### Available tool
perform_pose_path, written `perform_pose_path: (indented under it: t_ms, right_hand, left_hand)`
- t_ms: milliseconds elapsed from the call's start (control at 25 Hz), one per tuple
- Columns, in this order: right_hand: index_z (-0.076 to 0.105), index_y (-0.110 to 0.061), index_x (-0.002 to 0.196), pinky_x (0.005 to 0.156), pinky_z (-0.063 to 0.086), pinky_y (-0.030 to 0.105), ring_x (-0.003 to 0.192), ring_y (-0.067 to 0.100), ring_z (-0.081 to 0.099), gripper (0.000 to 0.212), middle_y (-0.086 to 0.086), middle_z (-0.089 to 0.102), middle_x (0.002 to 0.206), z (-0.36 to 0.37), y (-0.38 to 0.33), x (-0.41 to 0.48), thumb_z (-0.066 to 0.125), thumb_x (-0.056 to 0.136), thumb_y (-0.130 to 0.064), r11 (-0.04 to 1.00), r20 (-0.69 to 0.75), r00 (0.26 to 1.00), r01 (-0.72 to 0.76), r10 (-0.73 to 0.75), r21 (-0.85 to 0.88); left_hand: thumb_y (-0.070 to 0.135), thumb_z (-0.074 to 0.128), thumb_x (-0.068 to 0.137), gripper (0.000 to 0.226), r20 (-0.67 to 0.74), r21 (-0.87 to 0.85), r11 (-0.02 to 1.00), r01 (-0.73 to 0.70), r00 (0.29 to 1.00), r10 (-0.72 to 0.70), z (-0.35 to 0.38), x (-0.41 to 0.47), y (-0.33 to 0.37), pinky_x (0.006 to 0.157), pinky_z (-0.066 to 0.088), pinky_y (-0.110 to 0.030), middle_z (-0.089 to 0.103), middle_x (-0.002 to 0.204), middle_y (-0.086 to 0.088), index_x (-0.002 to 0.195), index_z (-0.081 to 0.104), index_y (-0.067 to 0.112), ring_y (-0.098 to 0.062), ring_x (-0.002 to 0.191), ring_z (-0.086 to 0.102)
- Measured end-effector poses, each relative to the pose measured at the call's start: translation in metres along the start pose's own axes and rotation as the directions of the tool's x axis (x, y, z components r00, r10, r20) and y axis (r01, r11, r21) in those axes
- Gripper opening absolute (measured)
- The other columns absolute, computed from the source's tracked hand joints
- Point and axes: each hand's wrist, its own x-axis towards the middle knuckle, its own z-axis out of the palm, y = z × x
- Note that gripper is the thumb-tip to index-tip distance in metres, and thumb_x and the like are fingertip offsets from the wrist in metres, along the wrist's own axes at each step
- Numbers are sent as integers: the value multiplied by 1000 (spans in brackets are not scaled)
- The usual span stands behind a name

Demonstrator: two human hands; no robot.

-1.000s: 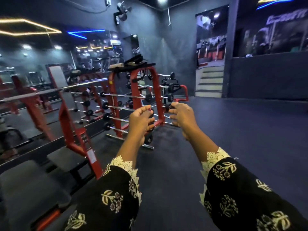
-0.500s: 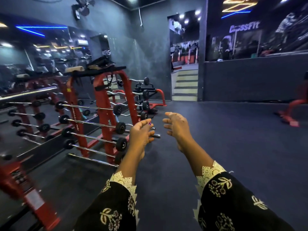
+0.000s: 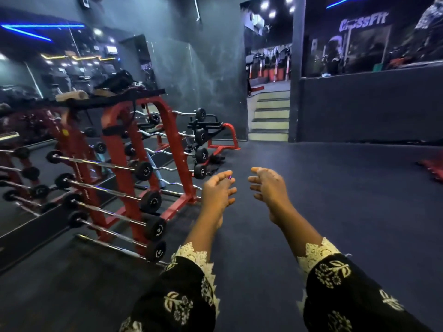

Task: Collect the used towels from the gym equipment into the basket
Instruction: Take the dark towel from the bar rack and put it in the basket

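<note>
My left hand and my right hand are stretched out in front of me over the dark floor, a short gap between them. Both hold nothing, and their fingers are loosely spread. On the top shelf of the red barbell rack lie a rolled tan cloth and a dark heap of bags or cloth; I cannot tell which. No basket is in view.
The rack of several barbells stands to my left against a mirrored wall. A red and black bench sits behind it. Steps rise at the back. A red machine foot shows at the right edge. Dark floor stretches ahead.
The view has swung right and moved forward: the red bench at the left has left the frame and the barbell rack is nearer. Both hands have spread a little wider apart.
</note>
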Motion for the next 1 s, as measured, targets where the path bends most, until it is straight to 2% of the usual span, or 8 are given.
perform_pose_path:
  t_ms: [120, 320, 520, 760, 920, 1000]
  right_hand:
    - [61, -22, 106, 86, 52, 38, 101, 23, 63, 19, 5, 67, 107, 1, 14, 70, 46, 98, -31, 1000, 23, 999, -28, 28, -8]
    - [61, -26, 101, 84, 52, 35, 100, 22, 63, 17, 4, 67, 103, 13, 55, 217, 46, 97, -31, 999, 55, 998, -36, 36, -2]
    - [62, -21, 104, 79, 50, 35, 101, 26, 62, 19, 8, 67, 107, 25, 74, 386, 46, 98, -29, 995, 66, 993, -95, 96, -16]
    - [63, -26, 100, 75, 50, 32, 95, 21, 64, 19, 3, 68, 101, 20, 81, 593, 45, 97, -31, 995, 21, 995, -96, 97, -32]
    - [64, -29, 98, 74, 51, 32, 93, 18, 65, 18, 0, 69, 99, 4, 116, 721, 46, 95, -33, 993, 2, 994, -110, 110, -33]
    - [64, -29, 97, 69, 49, 29, 89, 18, 65, 18, 0, 69, 99, -5, 133, 796, 46, 95, -31, 994, 7, 994, -109, 109, -27]
  left_hand:
    - [19, 50, 97, 24, -28, -16, 999, 33, 999, -33, 24, 60, -18, 73, 53, -32, 68, 112, -5, 117, 62, 17, -23, 95, 66]
    - [20, 49, 97, 22, -60, -35, 999, 36, 997, -39, 65, 201, -61, 75, 55, -34, 69, 108, -3, 114, 63, 19, -24, 95, 67]
    - [19, 47, 98, 24, -48, -47, 994, 97, 994, -99, 121, 362, -84, 84, 54, -42, 68, 107, -4, 116, 62, 17, -25, 93, 65]
    - [21, 48, 98, 20, -46, -52, 994, 101, 994, -103, 197, 557, -96, 82, 56, -38, 69, 106, -1, 110, 63, 22, -22, 95, 68]
    - [21, 48, 98, 22, -30, -61, 988, 144, 989, -146, 254, 666, -140, 83, 56, -42, 70, 107, -2, 113, 64, 20, -24, 95, 68]
    - [19, 47, 98, 22, -51, -76, 986, 145, 987, -149, 282, 732, -161, 78, 55, -39, 69, 106, -3, 112, 64, 19, -24, 92, 67]
